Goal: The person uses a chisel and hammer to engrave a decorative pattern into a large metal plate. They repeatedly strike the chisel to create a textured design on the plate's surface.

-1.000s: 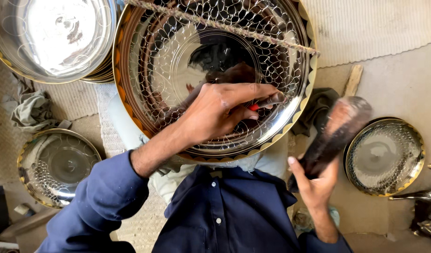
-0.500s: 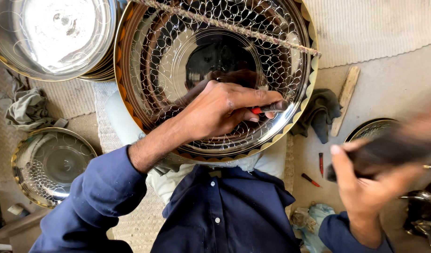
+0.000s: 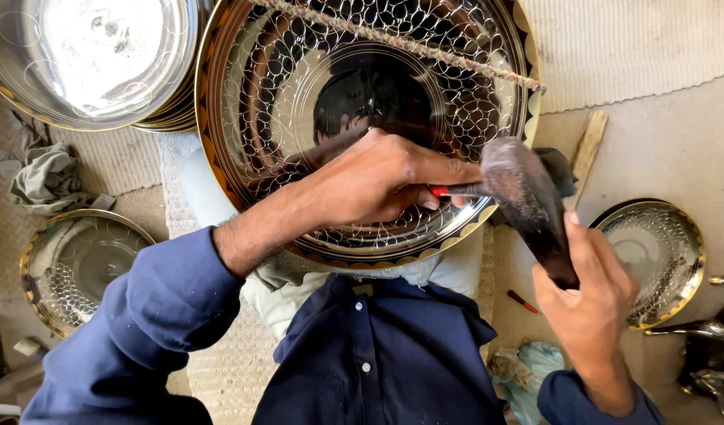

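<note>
A large shiny metal tray with an engraved scale pattern and a gold scalloped rim rests on my lap. My left hand lies on it and pinches a thin chisel with a red band against the tray's lower right rim. My right hand grips the dark handle of a mallet, whose blurred head sits at the chisel's end. A rope crosses the top of the tray.
A stack of plain shiny trays sits at top left. One smaller engraved tray lies at left, another engraved tray at right. A grey rag, a wooden stick and a small red-tipped tool lie on the floor.
My right hand swung the mallet from far right and low back in toward the tray, and its head is now at the chisel. My left hand stayed put on the tray.
</note>
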